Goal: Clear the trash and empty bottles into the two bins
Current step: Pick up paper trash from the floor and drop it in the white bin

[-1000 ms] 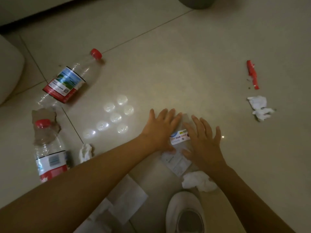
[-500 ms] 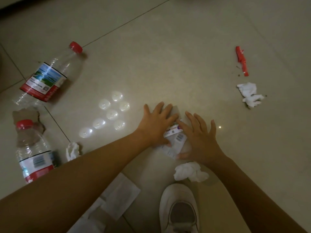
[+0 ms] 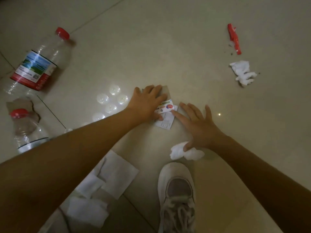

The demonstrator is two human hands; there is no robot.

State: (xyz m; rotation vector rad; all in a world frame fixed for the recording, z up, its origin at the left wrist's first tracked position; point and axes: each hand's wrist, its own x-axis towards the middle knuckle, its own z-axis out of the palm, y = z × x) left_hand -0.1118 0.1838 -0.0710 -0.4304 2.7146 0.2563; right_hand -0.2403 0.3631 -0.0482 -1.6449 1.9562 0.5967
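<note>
Far to the left of the hands two clear plastic bottles with red caps lie on the tiled floor: the labelled bottle lies farther out with its cap pointing away, and the second bottle lies nearer the person, partly hidden by the left forearm, with a torn scrap of brown cardboard at its cap. Between the bottles and the left hand a cluster of round light reflections shines on the tile. Below the left forearm lie flat white paper napkins.

The left hand lies flat, fingers straight and together, pressing down on a small paper packet with a coloured printed band — part of the packet is hidden under the palm. Just right of it the right hand is spread open, fingers straight and fanned; its index fingertip touches the packet's edge, and its thumb touches a crumpled white tissue on the floor just below the hand.

Below that tissue a white laced shoe points toward the hands. Well to the right and beyond the right hand lie another crumpled tissue and, farther still, a red wrapper with a few crumbs beside it.
</note>
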